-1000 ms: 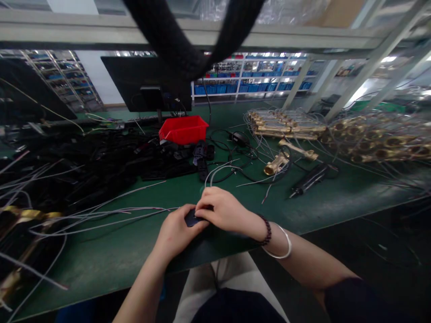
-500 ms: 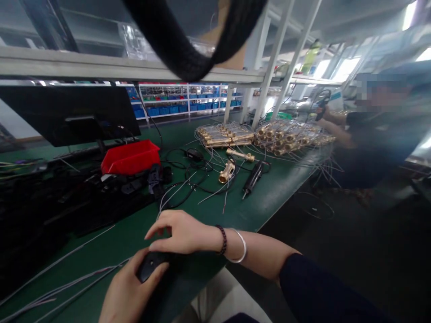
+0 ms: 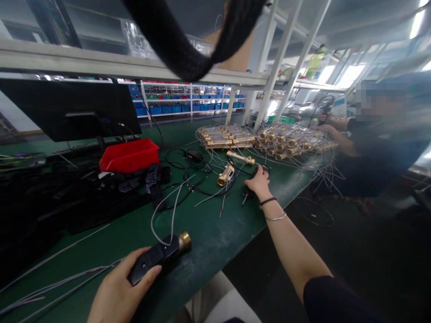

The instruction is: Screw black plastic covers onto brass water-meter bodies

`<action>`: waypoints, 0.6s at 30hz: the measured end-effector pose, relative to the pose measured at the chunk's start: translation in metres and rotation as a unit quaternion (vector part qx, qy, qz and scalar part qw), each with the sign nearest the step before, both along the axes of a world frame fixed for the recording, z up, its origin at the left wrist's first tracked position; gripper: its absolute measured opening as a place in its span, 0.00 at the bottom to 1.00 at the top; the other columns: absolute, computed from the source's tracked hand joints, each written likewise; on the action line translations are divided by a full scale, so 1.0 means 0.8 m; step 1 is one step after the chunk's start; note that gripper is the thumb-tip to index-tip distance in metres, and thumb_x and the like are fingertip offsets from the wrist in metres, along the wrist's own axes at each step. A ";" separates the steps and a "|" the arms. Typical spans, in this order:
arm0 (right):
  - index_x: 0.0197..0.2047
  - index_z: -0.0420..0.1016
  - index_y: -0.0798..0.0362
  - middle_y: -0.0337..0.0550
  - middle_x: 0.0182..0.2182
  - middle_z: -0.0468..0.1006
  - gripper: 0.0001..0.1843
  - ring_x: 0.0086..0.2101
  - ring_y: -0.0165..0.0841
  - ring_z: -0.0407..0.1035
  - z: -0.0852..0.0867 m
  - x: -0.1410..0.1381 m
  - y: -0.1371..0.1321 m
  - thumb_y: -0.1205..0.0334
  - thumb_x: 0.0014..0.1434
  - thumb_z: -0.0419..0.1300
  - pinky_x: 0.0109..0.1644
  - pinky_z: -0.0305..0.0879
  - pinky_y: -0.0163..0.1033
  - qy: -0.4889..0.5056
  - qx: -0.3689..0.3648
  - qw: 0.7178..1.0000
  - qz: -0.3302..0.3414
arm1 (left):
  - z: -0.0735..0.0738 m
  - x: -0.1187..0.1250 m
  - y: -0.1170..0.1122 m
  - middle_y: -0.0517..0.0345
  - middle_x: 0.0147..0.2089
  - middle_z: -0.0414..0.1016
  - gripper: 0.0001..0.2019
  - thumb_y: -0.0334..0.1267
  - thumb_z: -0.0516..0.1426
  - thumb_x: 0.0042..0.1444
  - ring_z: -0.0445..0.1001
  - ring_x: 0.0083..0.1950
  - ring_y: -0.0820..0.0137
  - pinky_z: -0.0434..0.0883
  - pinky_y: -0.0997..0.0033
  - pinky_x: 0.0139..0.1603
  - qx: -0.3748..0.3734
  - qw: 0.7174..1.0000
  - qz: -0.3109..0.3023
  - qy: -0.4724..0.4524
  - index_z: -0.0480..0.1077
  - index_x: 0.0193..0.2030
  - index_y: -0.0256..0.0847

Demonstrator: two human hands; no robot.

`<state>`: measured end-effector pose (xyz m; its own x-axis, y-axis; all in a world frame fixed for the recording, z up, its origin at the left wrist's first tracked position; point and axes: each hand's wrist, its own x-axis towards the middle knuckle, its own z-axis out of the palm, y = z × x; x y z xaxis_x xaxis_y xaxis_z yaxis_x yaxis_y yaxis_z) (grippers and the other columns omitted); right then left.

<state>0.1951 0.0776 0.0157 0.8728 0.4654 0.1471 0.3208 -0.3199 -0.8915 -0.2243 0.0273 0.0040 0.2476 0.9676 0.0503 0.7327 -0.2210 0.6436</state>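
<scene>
My left hand grips a brass pipe fitting in a black housing near the bench's front edge. Its brass end points right, and a grey cable loops up from the top. Farther off to the right, my right hand is closed around a black electric screwdriver. The hand covers most of the tool; its bit sticks out toward me. Just left of that hand lie a loose brass fitting and, behind it, a second brass fitting.
Stacks of brass fittings with cables stand at the back right. A red bin, black parts and a monitor occupy the left. Grey cables lie at the front left. A co-worker is at the right.
My right hand has left the black housing and moved right and away, onto the electric screwdriver. The left hand still holds the fitting, whose brass end is now uncovered.
</scene>
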 end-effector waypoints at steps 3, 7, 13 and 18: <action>0.44 0.67 0.59 0.57 0.42 0.69 0.30 0.43 0.46 0.66 0.007 0.004 -0.009 0.70 0.32 0.62 0.45 0.66 0.48 0.068 0.043 0.996 0.024 | 0.013 0.006 -0.004 0.54 0.38 0.80 0.20 0.52 0.55 0.48 0.78 0.38 0.59 0.73 0.65 0.39 -0.018 1.000 0.004 0.008 0.73 0.43 0.44; 0.28 0.64 0.54 0.41 0.24 0.66 0.09 0.25 0.31 0.63 0.034 -0.009 -0.034 0.60 0.40 0.56 0.28 0.65 0.38 0.164 0.136 0.972 0.102 | 0.020 0.013 -0.010 0.54 0.40 0.80 0.18 0.48 0.56 0.48 0.78 0.40 0.59 0.72 0.64 0.42 -0.018 1.000 0.007 -0.008 0.73 0.43 0.42; 0.29 0.63 0.50 0.31 0.24 0.62 0.10 0.23 0.22 0.60 0.101 -0.112 -0.083 0.61 0.43 0.61 0.30 0.66 0.31 0.253 0.377 0.838 0.301 | 0.020 0.015 -0.016 0.55 0.41 0.79 0.16 0.45 0.57 0.49 0.77 0.42 0.62 0.71 0.66 0.42 -0.012 1.000 -0.003 -0.017 0.73 0.44 0.42; 0.40 0.67 0.45 0.29 0.19 0.64 0.15 0.16 0.22 0.59 0.129 -0.235 -0.097 0.64 0.49 0.64 0.22 0.61 0.31 0.227 0.424 0.715 0.508 | 0.017 0.015 -0.018 0.55 0.43 0.78 0.16 0.42 0.58 0.50 0.76 0.43 0.62 0.70 0.67 0.43 0.001 1.000 -0.010 -0.011 0.72 0.46 0.42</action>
